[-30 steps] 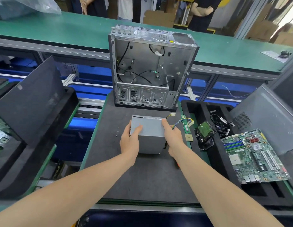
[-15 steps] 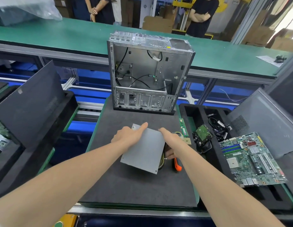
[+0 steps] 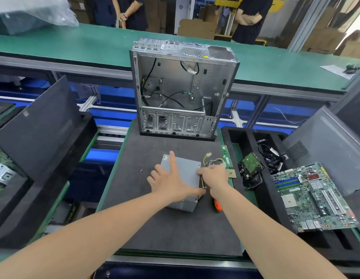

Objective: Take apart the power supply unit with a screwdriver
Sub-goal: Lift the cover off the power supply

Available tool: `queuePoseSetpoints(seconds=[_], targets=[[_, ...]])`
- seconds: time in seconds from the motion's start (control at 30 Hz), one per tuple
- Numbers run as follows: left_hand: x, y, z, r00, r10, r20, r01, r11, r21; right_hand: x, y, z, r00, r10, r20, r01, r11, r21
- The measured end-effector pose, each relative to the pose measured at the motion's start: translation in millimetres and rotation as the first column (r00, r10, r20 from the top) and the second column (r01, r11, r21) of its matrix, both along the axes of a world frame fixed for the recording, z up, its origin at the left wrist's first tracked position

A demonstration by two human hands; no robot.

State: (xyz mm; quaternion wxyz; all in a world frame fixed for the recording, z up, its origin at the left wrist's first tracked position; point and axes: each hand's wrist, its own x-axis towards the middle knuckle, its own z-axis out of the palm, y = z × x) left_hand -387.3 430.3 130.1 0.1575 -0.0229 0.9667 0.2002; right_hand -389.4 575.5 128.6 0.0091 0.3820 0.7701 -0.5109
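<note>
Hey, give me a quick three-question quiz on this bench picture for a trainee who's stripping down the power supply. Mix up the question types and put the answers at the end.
1. True or false: the left hand lies flat, fingers spread, on top of the power supply unit.
2. Where is the orange-handled screwdriver? A) gripped in the left hand. B) lying on the mat just right of the unit. C) on the far green conveyor.
3. Fill in: the motherboard rests on the black tray to the unit's ____.

Key: 1 true; 2 B; 3 right.
</note>
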Motion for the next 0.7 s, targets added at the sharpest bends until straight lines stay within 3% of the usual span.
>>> queuePoseSetpoints(seconds=[0.1, 0.2, 0.3, 0.43, 0.7], targets=[[6.9, 11.9, 0.2, 0.999, -0.025, 0.022, 0.027, 0.997, -0.072, 2.9, -3.3, 5.1, 0.992, 0.026, -0.119, -0.015, 0.996, 0.094], [10.4, 15.3, -2.6, 0.997, -0.074, 0.038, 0.079, 0.981, -0.178, 5.3, -1.5, 5.1, 0.943, 0.270, -0.193, -0.213, 0.938, 0.274], [9.7, 13.8, -1.6, 0.990, -0.138, 0.039, 0.143, 0.959, -0.243, -4.0, 3.5, 9.2, 0.870, 0.479, -0.117, -0.425, 0.849, 0.315], [-0.2, -2.9, 4.6, 0.950, -0.307, 0.065, 0.312, 0.905, -0.287, -17.3, 14.7, 12.1, 0.843, 0.533, 0.077, -0.530, 0.797, 0.291], [-31.0, -47.3, 20.5, 0.698, -0.710, 0.088, 0.696, 0.645, -0.315, -17.1, 16.7, 20.9, 0.736, 0.644, 0.208, -0.667, 0.640, 0.381]])
